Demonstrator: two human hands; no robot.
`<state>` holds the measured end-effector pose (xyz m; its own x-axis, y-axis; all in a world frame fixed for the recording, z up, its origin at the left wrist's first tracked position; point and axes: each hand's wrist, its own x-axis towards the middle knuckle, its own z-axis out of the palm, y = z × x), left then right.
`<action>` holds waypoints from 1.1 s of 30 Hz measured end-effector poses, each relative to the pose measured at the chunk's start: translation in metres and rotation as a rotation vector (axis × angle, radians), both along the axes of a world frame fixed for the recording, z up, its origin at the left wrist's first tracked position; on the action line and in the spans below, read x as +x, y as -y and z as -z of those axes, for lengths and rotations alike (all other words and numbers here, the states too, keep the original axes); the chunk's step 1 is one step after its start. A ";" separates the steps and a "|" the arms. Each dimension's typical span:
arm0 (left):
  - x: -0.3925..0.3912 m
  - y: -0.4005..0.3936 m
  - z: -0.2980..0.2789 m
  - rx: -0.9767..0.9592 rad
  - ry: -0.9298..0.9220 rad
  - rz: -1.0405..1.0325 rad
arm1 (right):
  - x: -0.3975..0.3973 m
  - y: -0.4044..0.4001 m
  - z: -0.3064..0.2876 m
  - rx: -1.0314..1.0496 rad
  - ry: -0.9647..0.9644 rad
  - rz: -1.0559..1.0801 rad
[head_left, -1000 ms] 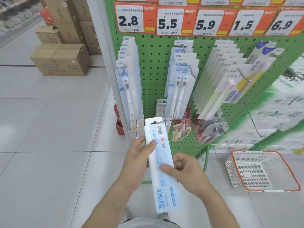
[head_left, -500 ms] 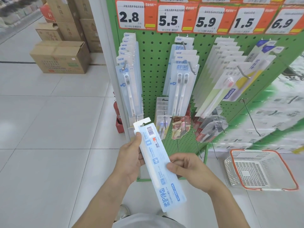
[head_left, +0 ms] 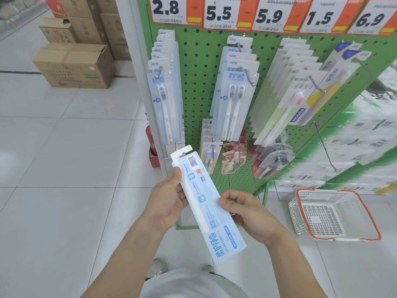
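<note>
I hold a long pale-blue toothbrush pack (head_left: 206, 203) back side up, barcode at its top end, tilted from upper left to lower right. My left hand (head_left: 166, 201) grips its upper left edge, thumb on the face. My right hand (head_left: 250, 214) pinches its right edge at mid-length. Matching packs hang on the left hook (head_left: 165, 104) of the green pegboard (head_left: 199, 82), directly above the held pack.
More toothbrush packs hang in the middle (head_left: 233, 100) and right (head_left: 285, 93) rows under orange price tags (head_left: 227, 14). A white and red shopping basket (head_left: 335, 214) sits on the floor at the right. Cardboard boxes (head_left: 75, 65) stand at the far left on white tiles.
The pack's top end has swung left and it now lies more slanted. My left hand slid to its left edge; my right hand stayed at mid-length.
</note>
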<state>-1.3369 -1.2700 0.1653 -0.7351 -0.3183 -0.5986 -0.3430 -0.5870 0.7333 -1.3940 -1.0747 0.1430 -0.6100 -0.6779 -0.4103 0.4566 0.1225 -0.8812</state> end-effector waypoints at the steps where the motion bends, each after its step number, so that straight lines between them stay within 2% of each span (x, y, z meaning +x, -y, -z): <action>1: 0.000 0.000 0.000 -0.001 -0.005 0.000 | 0.000 0.000 0.001 -0.008 0.006 -0.004; 10: -0.001 -0.004 -0.001 0.018 -0.102 0.018 | 0.003 0.003 0.003 -0.117 0.222 -0.178; 13: 0.001 -0.009 -0.001 0.043 -0.104 0.014 | 0.009 0.011 0.002 -0.140 0.238 -0.275; 15: 0.000 -0.013 0.000 0.029 -0.090 -0.010 | 0.010 0.015 -0.002 -0.109 0.215 -0.238; 19: 0.000 -0.020 -0.004 -0.086 -0.115 -0.113 | 0.010 0.016 -0.001 0.066 0.053 -0.109; 21: 0.001 -0.023 -0.007 -0.144 -0.214 -0.151 | 0.011 0.019 -0.003 0.139 0.002 -0.041; 24: 0.000 -0.035 -0.015 -0.229 -0.314 -0.025 | 0.012 0.020 -0.005 0.252 -0.118 0.045; 26: -0.001 -0.044 -0.019 -0.438 -0.338 0.070 | 0.012 0.019 -0.006 0.374 -0.294 0.063; 28: -0.004 -0.050 -0.020 -0.587 -0.330 0.040 | 0.016 0.020 -0.009 0.474 -0.459 0.100; 30: -0.007 -0.052 -0.023 -0.631 -0.330 -0.022 | 0.018 0.020 -0.014 0.523 -0.571 0.152; 33: -0.014 -0.052 -0.030 -0.658 -0.355 -0.018 | 0.018 0.014 -0.021 0.522 -0.627 0.215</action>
